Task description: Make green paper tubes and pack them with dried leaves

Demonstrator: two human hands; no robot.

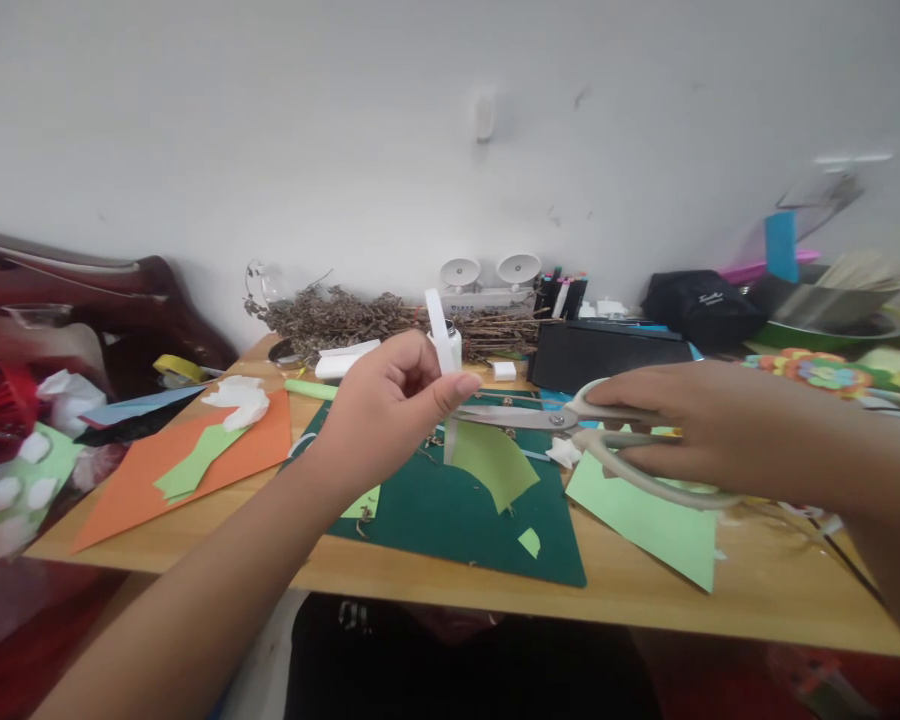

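Note:
My left hand [390, 405] is closed, with a narrow white strip [440, 335] pinched between thumb and fingers. The strip sticks up above the thumb, and a short end shows below the hand. Scissors [559, 420] with pale cream handles are in my right hand [697, 420], its fingers through the loops. Their blades are parted and point left, reaching the strip just under my left thumb. Directly below the blades is a curved-edged yellow-green paper piece [499, 468], above the dark green cutting mat [435, 545]. Whether the strip touches this paper I cannot tell.
A green paper scrap [529, 542] lies on the mat. Light green paper [645, 530] is at right, orange paper [127, 490] at left. Behind are dried plant stems [352, 320], a black flat case [607, 355] and a bowl [832, 320]. The wooden table [435, 605] ends toward me.

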